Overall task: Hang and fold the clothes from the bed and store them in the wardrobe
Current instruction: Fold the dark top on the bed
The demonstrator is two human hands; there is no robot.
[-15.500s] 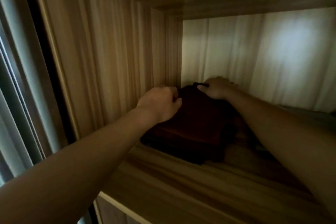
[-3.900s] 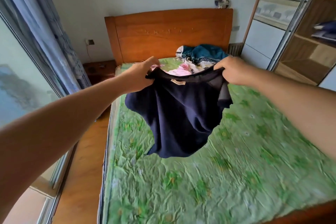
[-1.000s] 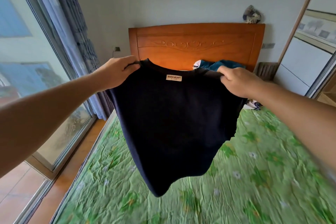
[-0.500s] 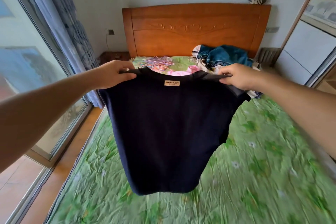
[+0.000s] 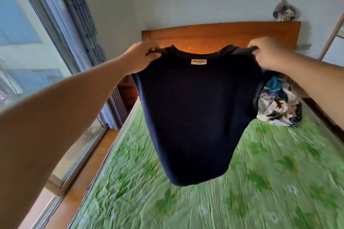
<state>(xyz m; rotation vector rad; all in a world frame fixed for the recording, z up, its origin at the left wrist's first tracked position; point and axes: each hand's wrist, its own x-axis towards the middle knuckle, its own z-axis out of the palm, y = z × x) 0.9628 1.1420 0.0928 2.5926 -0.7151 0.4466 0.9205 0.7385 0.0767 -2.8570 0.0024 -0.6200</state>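
Note:
A dark navy T-shirt (image 5: 195, 113) hangs spread out in the air above the bed, its neck label facing me. My left hand (image 5: 141, 57) pinches its left shoulder and my right hand (image 5: 268, 55) pinches its right shoulder. The hem swings free over the green sheet (image 5: 260, 182). A heap of other clothes (image 5: 279, 104), teal and patterned white, lies on the bed near the headboard, partly hidden by the shirt and my right forearm.
The wooden headboard (image 5: 223, 31) stands against the far wall with a small striped object (image 5: 283, 11) on top. A window with a curtain (image 5: 78, 24) runs along the left. A strip of wooden floor (image 5: 87, 163) lies between window and bed. A wardrobe edge (image 5: 333, 29) shows at right.
Both hands have lifted the shirt higher, so it now covers the middle of the headboard and the pink items on the bed. The view has tilted upward.

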